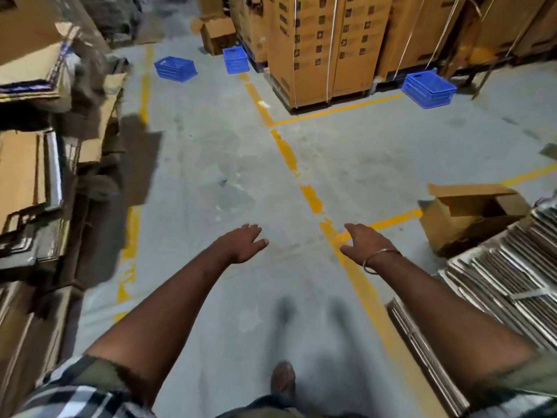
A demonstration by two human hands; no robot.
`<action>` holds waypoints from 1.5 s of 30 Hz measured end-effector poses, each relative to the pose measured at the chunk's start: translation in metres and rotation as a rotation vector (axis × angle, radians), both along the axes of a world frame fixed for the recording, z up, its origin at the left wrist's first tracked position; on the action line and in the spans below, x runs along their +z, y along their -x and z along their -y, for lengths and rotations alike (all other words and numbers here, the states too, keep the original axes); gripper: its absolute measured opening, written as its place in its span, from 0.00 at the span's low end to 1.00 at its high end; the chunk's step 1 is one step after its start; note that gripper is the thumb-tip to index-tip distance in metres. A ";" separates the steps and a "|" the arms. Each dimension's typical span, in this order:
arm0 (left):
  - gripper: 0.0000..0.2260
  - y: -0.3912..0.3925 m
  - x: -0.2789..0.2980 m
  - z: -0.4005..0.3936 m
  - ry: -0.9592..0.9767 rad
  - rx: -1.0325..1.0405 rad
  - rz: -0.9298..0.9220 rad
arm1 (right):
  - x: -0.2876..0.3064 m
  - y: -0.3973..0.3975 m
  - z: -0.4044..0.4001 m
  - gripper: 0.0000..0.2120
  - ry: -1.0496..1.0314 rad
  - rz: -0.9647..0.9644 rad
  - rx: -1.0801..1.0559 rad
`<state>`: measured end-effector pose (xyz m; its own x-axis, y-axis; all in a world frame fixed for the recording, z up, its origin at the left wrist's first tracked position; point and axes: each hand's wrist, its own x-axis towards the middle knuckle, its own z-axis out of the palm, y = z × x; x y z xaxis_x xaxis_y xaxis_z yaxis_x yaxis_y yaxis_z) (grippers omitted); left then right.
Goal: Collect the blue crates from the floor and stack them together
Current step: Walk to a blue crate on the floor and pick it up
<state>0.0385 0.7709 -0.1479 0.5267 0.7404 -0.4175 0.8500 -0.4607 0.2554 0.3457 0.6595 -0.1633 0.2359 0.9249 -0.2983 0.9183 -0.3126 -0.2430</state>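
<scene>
Currently, tall carton stacks [331, 46] on a pallet filled the far side of the concrete floor [211, 164], w/ flattened cardboard [497, 267] piled right and left, prob. leaving the yellow-lined aisles as walkways. Three blue crates sat apart on the floor, none stacked yet: right crate [428, 89] at the pallet corner, left crate [175, 68] in the open aisle, middle crate [236, 59] hard against the cartons. Left hand [241, 242] and right hand [361, 242] were both released, fingers loose, holding nothing, held fwd; nearest crate well apart.
</scene>
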 end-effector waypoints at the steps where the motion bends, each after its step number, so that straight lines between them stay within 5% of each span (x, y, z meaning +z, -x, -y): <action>1: 0.29 -0.006 0.002 -0.022 -0.001 -0.009 -0.005 | 0.001 -0.005 -0.018 0.33 -0.012 -0.009 -0.013; 15: 0.27 -0.196 -0.022 -0.292 -0.058 -0.144 0.175 | -0.048 -0.181 -0.224 0.32 0.044 -0.101 -0.272; 37: 0.32 -0.522 -0.109 -0.785 0.145 -0.264 -0.014 | -0.096 -0.509 -0.600 0.31 0.202 -0.045 -0.454; 45: 0.31 -0.684 -0.097 -0.926 0.154 -0.390 -0.022 | -0.093 -0.626 -0.708 0.32 0.175 -0.053 -0.603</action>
